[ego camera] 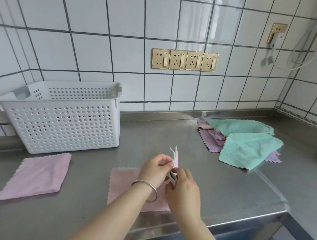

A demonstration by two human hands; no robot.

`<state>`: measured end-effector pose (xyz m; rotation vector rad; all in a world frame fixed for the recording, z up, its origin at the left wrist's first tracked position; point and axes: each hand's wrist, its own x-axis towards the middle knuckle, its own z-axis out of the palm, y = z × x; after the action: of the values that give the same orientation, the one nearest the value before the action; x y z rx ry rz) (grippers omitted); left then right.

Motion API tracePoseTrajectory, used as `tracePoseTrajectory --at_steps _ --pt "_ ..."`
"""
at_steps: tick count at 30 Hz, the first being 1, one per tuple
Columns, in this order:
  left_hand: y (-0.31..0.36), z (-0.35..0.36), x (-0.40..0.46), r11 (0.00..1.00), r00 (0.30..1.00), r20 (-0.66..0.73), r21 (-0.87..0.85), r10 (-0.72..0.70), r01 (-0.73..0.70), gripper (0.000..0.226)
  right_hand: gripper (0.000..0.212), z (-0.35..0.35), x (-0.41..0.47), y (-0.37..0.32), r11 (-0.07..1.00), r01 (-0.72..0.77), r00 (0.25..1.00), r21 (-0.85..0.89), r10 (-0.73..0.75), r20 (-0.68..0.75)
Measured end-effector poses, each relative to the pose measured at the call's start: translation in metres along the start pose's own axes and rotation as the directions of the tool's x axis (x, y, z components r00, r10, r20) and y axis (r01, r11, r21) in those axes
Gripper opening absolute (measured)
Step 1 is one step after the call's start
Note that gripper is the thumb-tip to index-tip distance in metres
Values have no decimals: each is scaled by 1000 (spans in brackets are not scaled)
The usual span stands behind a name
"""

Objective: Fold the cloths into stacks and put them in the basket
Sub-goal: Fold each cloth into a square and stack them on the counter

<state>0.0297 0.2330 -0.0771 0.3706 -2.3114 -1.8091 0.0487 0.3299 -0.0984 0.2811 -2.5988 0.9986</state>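
Both hands meet at centre near: left hand [156, 169] and right hand [182, 189] pinch raised corners of a pink cloth [126, 186] lying on the counter [173, 133]. Judged light, limp, best held at corners. One folded pink cloth [36, 175] left; unfolded pile [240, 141] far right, count unclear; one basket [63, 116]

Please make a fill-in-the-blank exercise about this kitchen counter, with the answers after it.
1. The white basket stands at the ____ end of the counter.
2. Both hands, left hand and right hand, pinch a cloth that is ____ on its upper face.
3. The pile of unfolded cloths holds purple and ____ ones.
4. The wall has a row of ____ gold sockets.

Answers: left; pink; green; four
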Motion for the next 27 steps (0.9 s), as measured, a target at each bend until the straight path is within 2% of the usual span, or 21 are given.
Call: tracePoseTrajectory --at_steps 3,5,12,15,18,20,22,27 --pt "-5 -6 6 998 993 -109 33 -53 57 25 33 14 -4 -6 994 93 995 59 -91 -39" --pt "-10 -11 8 993 980 -170 38 -101 109 23 36 19 -5 -6 988 140 988 68 -136 -69" --pt "-18 -15 11 993 974 -200 32 -109 118 10 24 27 -11 -4 934 356 928 17 -351 -121" --pt "-21 -20 11 990 968 -232 84 -92 115 28 24 32 -12 -1 899 438 894 -2 -435 -110" --pt "-23 -31 9 970 967 -244 210 -71 124 31 16 36 -13 -1 850 527 848 11 -525 -75" --pt "-22 -40 7 916 969 -241 377 -46 137 31 22 35 -15 -2 811 585 810 23 -583 -56" --pt "-24 -52 5 866 963 -271 479 -15 148 33 36 33 -17 -4 798 601 799 39 -601 -21" --pt "-34 -89 11 881 945 -320 426 -65 205 36 72 45 -17 1 875 478 856 72 -483 184"
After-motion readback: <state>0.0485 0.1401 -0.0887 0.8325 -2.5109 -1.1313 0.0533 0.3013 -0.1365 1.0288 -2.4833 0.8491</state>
